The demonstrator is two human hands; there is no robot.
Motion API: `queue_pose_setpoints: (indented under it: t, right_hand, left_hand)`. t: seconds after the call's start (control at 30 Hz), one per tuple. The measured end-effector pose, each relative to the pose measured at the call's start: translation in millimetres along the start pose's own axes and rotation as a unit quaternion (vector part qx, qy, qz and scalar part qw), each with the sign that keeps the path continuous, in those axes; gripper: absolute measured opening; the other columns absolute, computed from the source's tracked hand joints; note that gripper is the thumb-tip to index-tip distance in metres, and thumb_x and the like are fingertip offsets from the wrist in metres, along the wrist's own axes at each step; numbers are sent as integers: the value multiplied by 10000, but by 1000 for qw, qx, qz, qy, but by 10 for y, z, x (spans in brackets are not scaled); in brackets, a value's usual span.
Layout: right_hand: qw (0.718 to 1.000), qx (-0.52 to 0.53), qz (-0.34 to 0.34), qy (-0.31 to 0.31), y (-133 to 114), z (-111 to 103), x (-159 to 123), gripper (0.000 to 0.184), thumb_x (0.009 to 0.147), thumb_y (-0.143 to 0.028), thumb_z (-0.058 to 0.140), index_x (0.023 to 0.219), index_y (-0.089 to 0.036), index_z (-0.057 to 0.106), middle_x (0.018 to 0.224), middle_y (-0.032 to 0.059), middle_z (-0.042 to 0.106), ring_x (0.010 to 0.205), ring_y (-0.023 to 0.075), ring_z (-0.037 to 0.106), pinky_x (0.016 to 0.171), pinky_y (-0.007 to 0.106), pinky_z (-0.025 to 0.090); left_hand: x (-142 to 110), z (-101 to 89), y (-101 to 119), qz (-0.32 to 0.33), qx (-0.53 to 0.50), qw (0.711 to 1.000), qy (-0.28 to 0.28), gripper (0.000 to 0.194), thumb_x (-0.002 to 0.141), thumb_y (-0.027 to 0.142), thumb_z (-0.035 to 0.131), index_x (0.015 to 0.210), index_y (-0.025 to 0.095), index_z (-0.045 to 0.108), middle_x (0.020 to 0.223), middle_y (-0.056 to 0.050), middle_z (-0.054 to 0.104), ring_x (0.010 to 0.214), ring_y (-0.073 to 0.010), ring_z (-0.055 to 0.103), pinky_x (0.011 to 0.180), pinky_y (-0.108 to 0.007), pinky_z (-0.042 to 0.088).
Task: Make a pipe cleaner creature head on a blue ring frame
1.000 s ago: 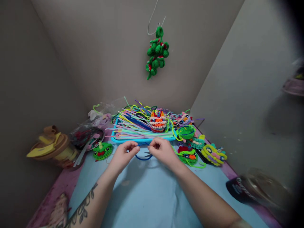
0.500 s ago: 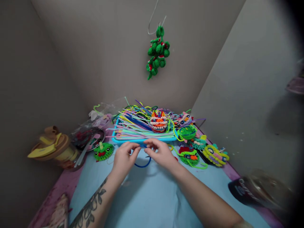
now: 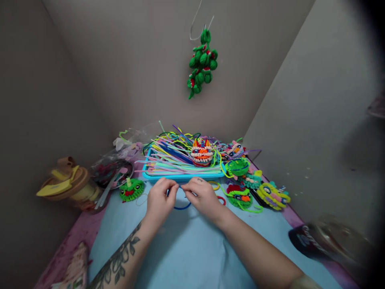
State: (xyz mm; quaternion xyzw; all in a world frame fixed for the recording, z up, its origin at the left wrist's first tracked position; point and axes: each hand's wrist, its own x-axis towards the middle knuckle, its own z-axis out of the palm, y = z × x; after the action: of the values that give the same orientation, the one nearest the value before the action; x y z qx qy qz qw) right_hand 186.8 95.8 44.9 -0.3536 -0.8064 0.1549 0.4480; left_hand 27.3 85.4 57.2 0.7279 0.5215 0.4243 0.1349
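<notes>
My left hand and my right hand meet over the light blue mat, fingertips almost touching. Both pinch the ends of a dark blue pipe cleaner, which hangs below them in a loop. Just beyond the hands sits a blue tray heaped with several coloured pipe cleaners, with an orange and red toothy figure on it.
Pipe-cleaner figures lie at the right and a green one at the left. Small yellow and red rings lie by my right hand. A brown and yellow container stands far left. A green bunch hangs on the wall. A dark cap sits near right.
My hands have drawn together, closing the gap between them, and the blue pipe cleaner now forms a tighter loop. The view has shifted slightly.
</notes>
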Motion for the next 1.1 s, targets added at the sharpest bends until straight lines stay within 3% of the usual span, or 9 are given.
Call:
queue_pose_setpoints:
  t: [0.13, 0.37, 0.53, 0.63, 0.77, 0.87, 0.97, 1.1]
  right_hand:
    - [1000, 19, 16, 0, -3, -13, 13, 170, 800, -129, 528, 850, -191, 678, 748, 39, 650, 729, 148, 569, 689, 267, 435]
    - [979, 53, 189, 60, 26, -80, 90, 122, 741, -160, 577, 801, -170, 683, 709, 31, 628, 661, 141, 566, 586, 235, 429]
    - [977, 78, 199, 22, 71, -88, 98, 132, 749, -196, 576, 832, -173, 675, 717, 27, 633, 679, 143, 569, 598, 239, 429]
    - [981, 57, 186, 10, 62, -72, 80, 135, 753, -222, 595, 862, -182, 663, 720, 20, 638, 679, 144, 563, 606, 245, 421]
    - [993, -37, 116, 4, 35, -55, 43, 91, 794, -187, 561, 756, -196, 644, 720, 17, 636, 727, 151, 552, 678, 267, 398]
    - [995, -74, 64, -17, 26, -49, 17, 114, 828, -183, 532, 780, -190, 635, 767, 29, 645, 761, 154, 549, 710, 269, 390]
    - [993, -109, 25, -33, 22, -41, -5, 142, 855, -200, 501, 806, -186, 634, 761, 36, 636, 755, 155, 538, 707, 266, 383]
    - [987, -157, 5, -30, 9, -21, -35, 163, 853, -193, 493, 767, -193, 631, 701, 33, 614, 719, 157, 519, 670, 267, 365]
  left_hand:
    - [50, -22, -47, -16, -20, 1000, -18, 192, 816, 268, 509, 689, 172, 616, 648, -12, 569, 629, -139, 491, 593, -245, 356]
    - [128, -85, -128, -116, -106, 983, -91, 264, 787, 341, 537, 943, 160, 649, 849, -44, 660, 662, -150, 534, 606, -245, 400]
    - [124, -71, -118, -129, -118, 979, -103, 214, 768, 343, 540, 731, 148, 619, 657, -13, 586, 616, -143, 496, 574, -233, 378]
    - [120, -61, -92, -134, -135, 975, -113, 201, 758, 334, 543, 712, 150, 611, 631, -4, 562, 599, -134, 476, 561, -226, 368]
    - [109, -35, -45, -133, -149, 972, -122, 204, 752, 332, 549, 823, 156, 623, 710, -12, 595, 618, -133, 478, 567, -227, 368]
    - [100, 1, -23, -137, -177, 965, -139, 227, 778, 363, 509, 703, 161, 577, 654, -1, 556, 608, -128, 462, 569, -228, 355]
    - [92, 28, -15, -172, -237, 941, -171, 287, 773, 383, 496, 584, 167, 500, 558, 24, 478, 558, -113, 420, 540, -220, 323]
    - [91, 22, 6, -231, -288, 906, -208, 247, 723, 362, 525, 574, 168, 497, 522, 44, 431, 505, -95, 364, 505, -215, 286]
